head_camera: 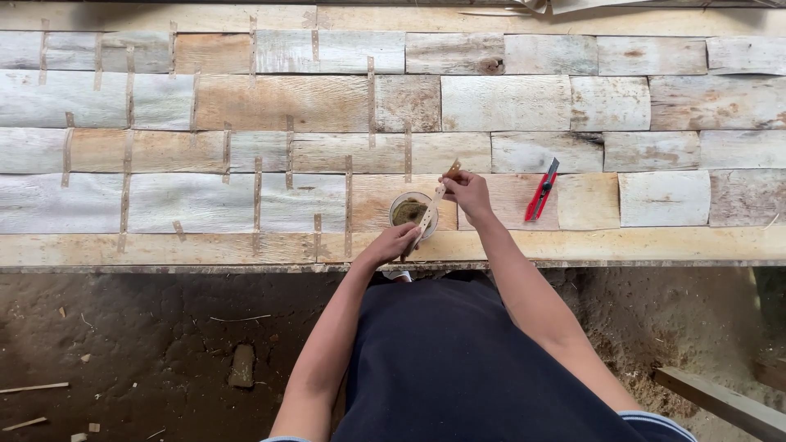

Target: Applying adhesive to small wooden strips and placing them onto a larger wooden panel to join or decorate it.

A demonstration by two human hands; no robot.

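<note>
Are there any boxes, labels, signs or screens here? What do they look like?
No boxes, labels, signs or screens.
Small round cup: on the wood sheets, between the hands, clear rim, brownish inside.
Red cutter: right of the right hand, slim, red and black.

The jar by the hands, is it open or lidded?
Open: the jar shows its round rim and brownish contents from above, no lid on it.
</note>
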